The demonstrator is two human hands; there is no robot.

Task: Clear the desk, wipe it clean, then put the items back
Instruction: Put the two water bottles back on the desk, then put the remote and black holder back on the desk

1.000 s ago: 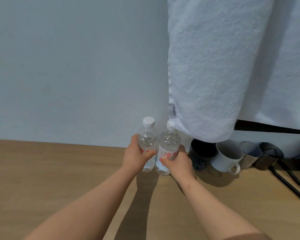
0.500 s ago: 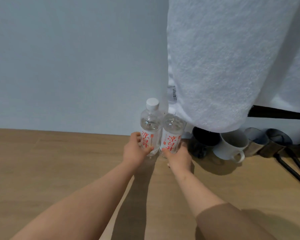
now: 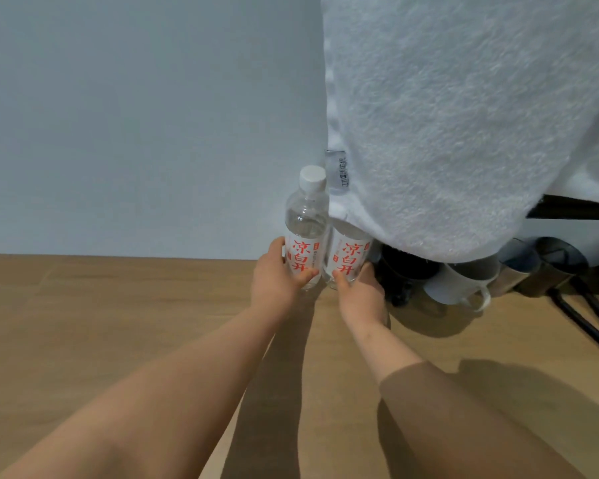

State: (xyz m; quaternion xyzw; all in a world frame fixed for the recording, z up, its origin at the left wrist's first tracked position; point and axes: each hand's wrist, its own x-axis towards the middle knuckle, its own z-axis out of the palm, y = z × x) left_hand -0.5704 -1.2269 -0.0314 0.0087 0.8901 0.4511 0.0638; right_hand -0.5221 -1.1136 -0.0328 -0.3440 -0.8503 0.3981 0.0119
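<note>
Left hand (image 3: 274,281), right hand (image 3: 360,300) grip bottles (image 3: 305,229); moved wallward.

Left bottle (image 3: 305,236) and right bottle (image 3: 348,261): clear, each with a white label bearing red characters (the left one's cap (image 3: 312,176) is white). Towel (image 3: 464,133): white, looped pile, with a pale tag (image 3: 338,171) printed in dark letters; wall (image 3: 135,115) pale blue-grey; worktop (image 3: 101,305) light brown wood grain. Black mug (image 3: 405,274), white mug (image 3: 453,288), black cables (image 3: 581,319), brown sleeve (image 3: 464,420).

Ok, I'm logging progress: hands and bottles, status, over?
Left hand grips left water bottle, right hand grips right water bottle. Both upright, side by side. White towel hides right bottle's cap.
</note>
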